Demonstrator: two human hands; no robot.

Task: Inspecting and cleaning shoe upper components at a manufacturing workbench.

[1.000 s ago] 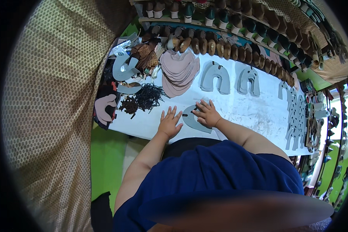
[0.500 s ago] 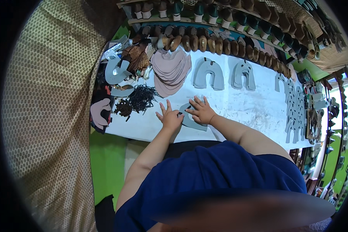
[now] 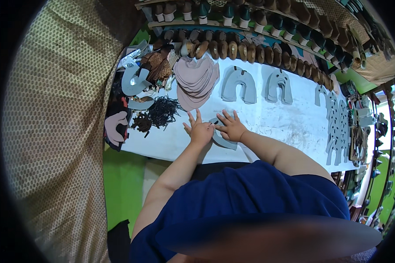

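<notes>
A grey U-shaped shoe upper piece [image 3: 225, 143] lies near the table's front edge, partly hidden under my hands. My left hand [image 3: 202, 133] is over its left side, thumb and index finger pinched together on what looks like a small black strip; the other fingers stretch away. My right hand [image 3: 231, 128] rests on the piece with its fingers spread, the tips almost touching the left fingertips. Another short black strip [image 3: 216, 122] shows on the piece between the hands. Left of my left hand lies a heap of black strips [image 3: 163, 111], beside a smaller dark brown pile [image 3: 141, 122].
Stacked pink pieces [image 3: 196, 83] lie beyond my left hand, and two stacks of grey U-shaped pieces [image 3: 239, 87] farther back. More grey pieces [image 3: 336, 125] line the right side. Shoe lasts [image 3: 232, 50] stand in rows behind the white tabletop [image 3: 289, 127].
My left hand has moved slightly right, its pinched fingertips now meeting my right hand's fingers. My right thumb and index finger have drawn toward them.
</notes>
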